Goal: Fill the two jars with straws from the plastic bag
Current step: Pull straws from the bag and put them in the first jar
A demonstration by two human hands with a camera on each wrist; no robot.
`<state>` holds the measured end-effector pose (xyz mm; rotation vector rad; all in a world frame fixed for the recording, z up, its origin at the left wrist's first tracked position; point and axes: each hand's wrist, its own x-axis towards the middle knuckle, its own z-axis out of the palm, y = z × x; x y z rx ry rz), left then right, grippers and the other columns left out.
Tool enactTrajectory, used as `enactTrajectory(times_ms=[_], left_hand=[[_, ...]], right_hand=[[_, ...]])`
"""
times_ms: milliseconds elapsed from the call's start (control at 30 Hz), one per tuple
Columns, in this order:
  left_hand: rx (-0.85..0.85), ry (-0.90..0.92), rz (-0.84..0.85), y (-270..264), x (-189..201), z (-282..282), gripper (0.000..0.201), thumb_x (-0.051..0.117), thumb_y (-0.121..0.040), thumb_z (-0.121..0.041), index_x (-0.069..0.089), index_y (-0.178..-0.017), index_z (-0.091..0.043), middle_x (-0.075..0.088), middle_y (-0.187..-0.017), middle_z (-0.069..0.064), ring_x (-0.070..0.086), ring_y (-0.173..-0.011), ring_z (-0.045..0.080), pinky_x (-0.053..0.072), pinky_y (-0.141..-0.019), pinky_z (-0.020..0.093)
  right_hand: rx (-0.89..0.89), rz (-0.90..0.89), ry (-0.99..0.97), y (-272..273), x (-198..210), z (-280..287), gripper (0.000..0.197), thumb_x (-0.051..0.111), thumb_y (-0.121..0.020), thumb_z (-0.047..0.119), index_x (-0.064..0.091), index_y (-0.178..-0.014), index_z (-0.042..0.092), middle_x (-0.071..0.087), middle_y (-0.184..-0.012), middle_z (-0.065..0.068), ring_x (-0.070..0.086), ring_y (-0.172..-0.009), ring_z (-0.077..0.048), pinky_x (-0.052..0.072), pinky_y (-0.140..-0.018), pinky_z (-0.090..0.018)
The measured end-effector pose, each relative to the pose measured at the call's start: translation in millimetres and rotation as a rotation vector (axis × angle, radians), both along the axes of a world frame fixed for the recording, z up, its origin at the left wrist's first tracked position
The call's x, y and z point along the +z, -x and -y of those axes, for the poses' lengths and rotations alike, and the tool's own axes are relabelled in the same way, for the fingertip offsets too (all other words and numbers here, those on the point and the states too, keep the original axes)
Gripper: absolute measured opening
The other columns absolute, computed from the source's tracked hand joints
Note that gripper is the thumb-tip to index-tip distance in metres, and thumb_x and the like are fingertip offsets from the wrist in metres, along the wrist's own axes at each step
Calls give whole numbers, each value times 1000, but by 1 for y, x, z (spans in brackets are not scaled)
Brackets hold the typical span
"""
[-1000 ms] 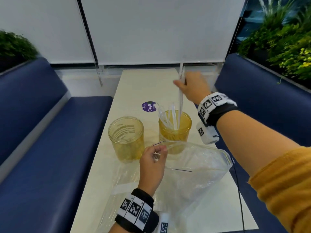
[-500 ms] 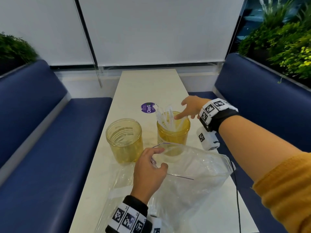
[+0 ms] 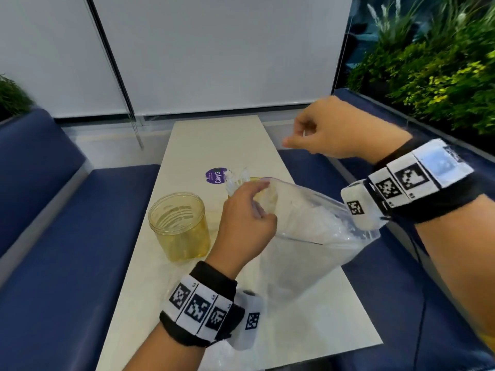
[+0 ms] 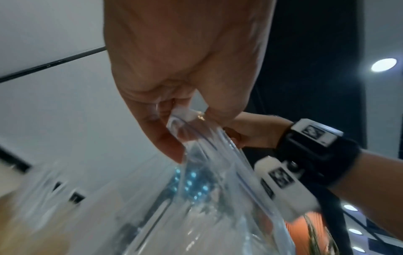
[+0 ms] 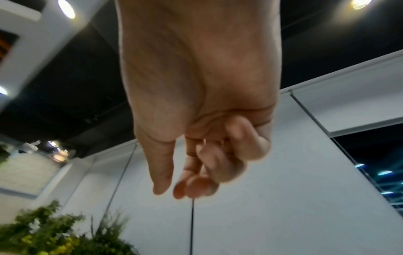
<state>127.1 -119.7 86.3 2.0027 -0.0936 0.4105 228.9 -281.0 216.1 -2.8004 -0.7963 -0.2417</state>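
My left hand (image 3: pixel 263 203) pinches the rim of the clear plastic bag (image 3: pixel 308 236) and holds its mouth up off the table; the left wrist view shows thumb and fingers of the left hand (image 4: pixel 185 117) closed on the zip edge of the bag (image 4: pixel 218 215). My right hand (image 3: pixel 297 137) hovers above the bag's mouth with curled fingers and nothing in it, as the right hand (image 5: pixel 170 191) also shows. An empty amber jar (image 3: pixel 179 226) stands left of my left hand. The second jar is mostly hidden behind hand and bag; its straws' (image 3: pixel 235 178) tips poke out.
The narrow cream table (image 3: pixel 209 135) has a purple sticker (image 3: pixel 215 175) past the jars. Blue benches (image 3: pixel 67 236) run along both sides. Plants (image 3: pixel 442 76) stand behind the right bench. A cable (image 3: pixel 420 303) hangs off the table's right edge.
My right hand let go of the straws in the far jar and rose back above the bag. My left hand lifted the bag's rim higher, covering that jar.
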Motion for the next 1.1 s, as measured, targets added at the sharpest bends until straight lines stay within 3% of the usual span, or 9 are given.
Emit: enactTrajectory(times_ms=[133,200,267,433,567,733,900,1033,1100], left_hand=[[1,-111,71,6,32,1,58,64,-74,1,61,-128,-22,62,-113,-13,55,-75,2,43,-70,6],[17,-165,113,12,41,0,58,64,-73,2,62,-127,-20,61,-119,-13,54,-82,-4,41,-75,3],[21,-222,142,22,44,-2,58,62,-71,4,63,-124,-19,61,-118,-14,54,-84,-7,40,-78,2],[7,-382,60,44,28,-21,63,58,-72,3,61,-129,-23,59,-124,-17,54,-90,-2,40,-82,2],[26,-495,-1,54,2,-43,67,53,-70,1,58,-133,-21,53,-128,-19,51,-121,7,41,-98,18],[119,-560,-89,66,-20,-68,66,63,-76,-6,51,-137,-27,43,-133,-24,41,-129,4,38,-98,20],[155,-580,-77,70,-36,-78,62,74,-72,-28,51,-130,-27,49,-129,-16,46,-123,8,47,-96,29],[167,-583,-87,68,-43,-76,72,80,-63,-39,52,-129,-28,49,-119,-17,42,-116,9,42,-96,29],[181,-572,-103,67,-47,-73,79,83,-59,-47,51,-130,-31,48,-118,-18,40,-114,8,37,-93,28]], right_hand=[[156,-206,-4,56,-15,1,24,63,-89,49,74,-88,28,72,-71,8,65,-57,-5,55,-60,-20],[187,-84,115,66,-33,-5,28,63,-88,52,72,-107,35,72,-96,10,64,-80,-6,54,-75,-27],[187,41,214,73,-55,-16,32,59,-90,50,66,-120,39,67,-112,5,62,-94,-18,44,-73,-28],[249,111,363,85,-113,-51,38,43,-98,43,55,-130,26,59,-122,-5,63,-98,-29,37,-67,-32],[281,158,579,84,-153,-84,39,35,-102,42,62,-116,19,66,-107,-5,67,-93,-26,48,-73,-33],[440,151,658,87,-173,-103,37,35,-105,34,62,-110,9,69,-96,-8,68,-86,-29,30,-58,-29],[366,102,528,79,-185,-106,43,80,-76,47,64,-47,20,52,-38,1,51,-31,-19,14,-43,-21],[384,189,593,89,-173,-107,42,45,-103,37,75,-81,17,71,-70,-6,68,-65,-27,30,-51,-28],[313,146,507,86,-165,-108,35,57,-97,34,75,-72,16,68,-63,-7,65,-59,-27,28,-49,-28]])
